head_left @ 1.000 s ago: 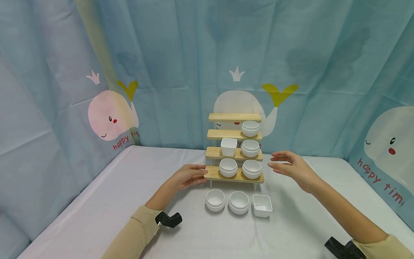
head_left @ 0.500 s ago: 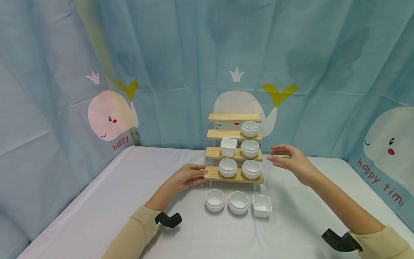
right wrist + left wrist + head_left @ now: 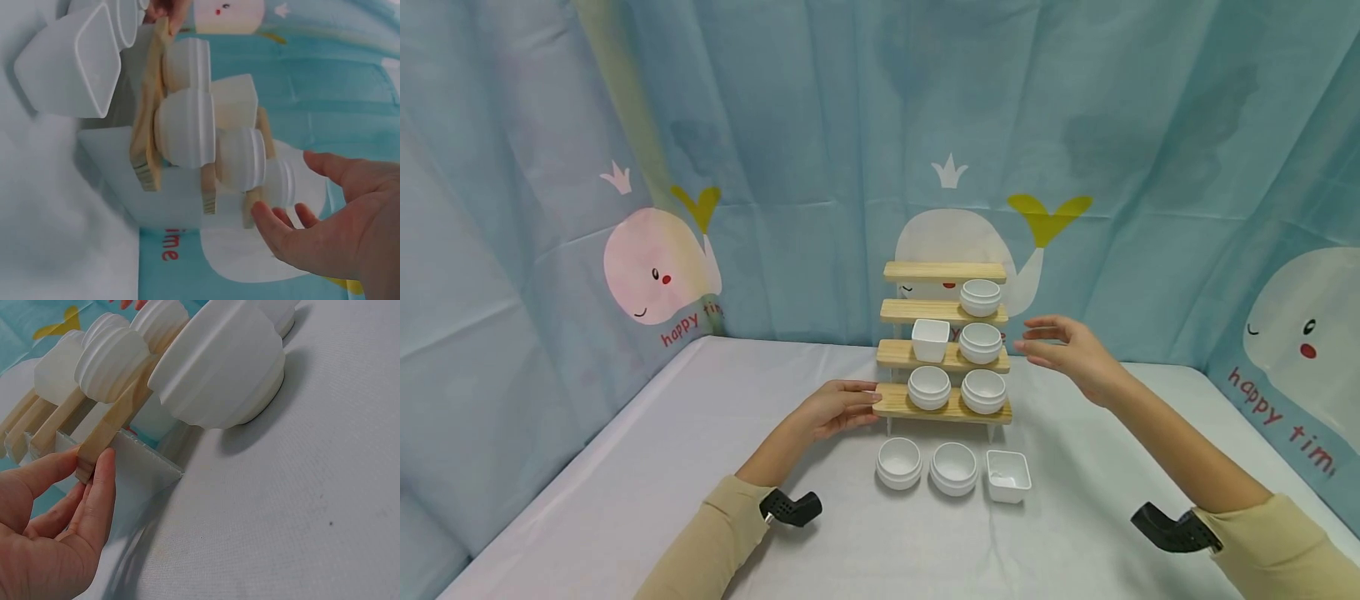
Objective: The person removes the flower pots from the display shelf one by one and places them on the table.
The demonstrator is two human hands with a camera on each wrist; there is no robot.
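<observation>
Left hand (image 3: 835, 410) holds the near end of the lowest wooden step (image 3: 945, 406) of the tiered rack (image 3: 945, 342), thumb on top, fingers curled under. Right hand (image 3: 1070, 354) hangs in the air just off the rack's opposite side, level with the third step, fingers relaxed and apart, holding nothing. Left wrist view alone shows the rack's clear side panel (image 3: 134, 478) beside the fingertips. Right wrist view shows the thumb (image 3: 334, 169) clear of the white bowls (image 3: 187, 128). Pale cloth table (image 3: 662, 467); whale-print curtain (image 3: 775, 125) behind.
</observation>
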